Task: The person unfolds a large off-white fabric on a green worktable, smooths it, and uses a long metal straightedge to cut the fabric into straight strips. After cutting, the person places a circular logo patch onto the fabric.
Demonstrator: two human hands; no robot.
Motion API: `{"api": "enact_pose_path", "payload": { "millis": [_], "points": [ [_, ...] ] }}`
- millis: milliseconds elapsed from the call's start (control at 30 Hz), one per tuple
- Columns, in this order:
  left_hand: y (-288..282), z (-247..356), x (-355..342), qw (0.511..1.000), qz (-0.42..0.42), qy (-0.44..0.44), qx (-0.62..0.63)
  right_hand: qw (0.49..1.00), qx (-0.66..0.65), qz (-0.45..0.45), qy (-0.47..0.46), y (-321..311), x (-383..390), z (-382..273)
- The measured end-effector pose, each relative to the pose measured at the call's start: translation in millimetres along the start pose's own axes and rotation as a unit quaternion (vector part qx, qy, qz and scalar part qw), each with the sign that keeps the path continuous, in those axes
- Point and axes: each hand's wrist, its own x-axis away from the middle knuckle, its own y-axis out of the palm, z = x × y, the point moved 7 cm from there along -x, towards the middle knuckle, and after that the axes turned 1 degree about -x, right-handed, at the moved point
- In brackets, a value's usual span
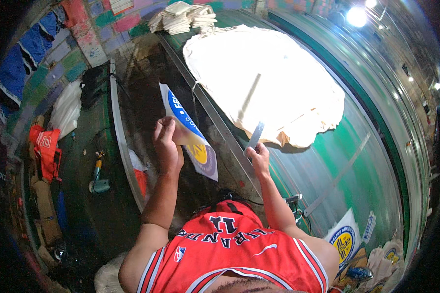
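Note:
My left hand [168,146] is closed on the edge of a printed film sheet [193,141], pinched between thumb and fingers. The sheet curls and carries part of a round blue and yellow emblem. In my right hand [260,160] is a flat grey strip [257,134] like a short metal ruler, its far end pointing up toward a large cream cloth [274,83]. The cloth lies spread in a rough oval on the green table [337,171], brightly lit, with puckered edges and a narrow shadow across it. My right hand is just beside the cloth's near edge.
Folded cream cloths [183,17] are piled at the table's far end. A long ruler [337,176] lies on the near part, and another emblem sheet [344,239] is at the lower right. On the left table [90,215] rests a teal pistol-shaped tool [99,184]; a red cloth [44,149] hangs beyond.

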Motion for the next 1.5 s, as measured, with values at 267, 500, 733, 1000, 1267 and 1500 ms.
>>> {"api": "enact_pose_path", "payload": {
  "millis": [267, 500, 733, 1000, 1267, 1500],
  "points": [
    [18.3, -26.2, -76.8, 0.995, 0.005, 0.018, -0.1, 1.0, 0.018, -0.011, 0.021, 31.3, -80.3, 33.5],
    [97.0, -122.7, -240.1, 0.994, -0.064, -0.021, -0.084, 0.992, 0.085, 0.069, 0.064, 40.5, -158.2, 86.8],
    [251.0, -158.4, -358.3, 0.975, -0.215, 0.039, -0.04, 0.989, 0.022, 0.137, 0.059, 55.9, -236.0, 83.7],
    [294.8, -169.7, -389.0, 0.973, -0.206, 0.098, 0.033, 0.981, 0.01, 0.188, 0.052, 48.1, -274.1, 70.8],
    [221.2, -441.8, -432.3, 0.94, -0.028, -0.32, -0.117, 0.96, 0.042, 0.263, 0.087, 55.0, -305.0, 71.3],
    [212.9, -521.2, -440.6, 0.787, -0.275, -0.526, -0.17, 0.936, 0.072, 0.307, 0.159, 97.8, -350.6, 103.8]
  ]
}}
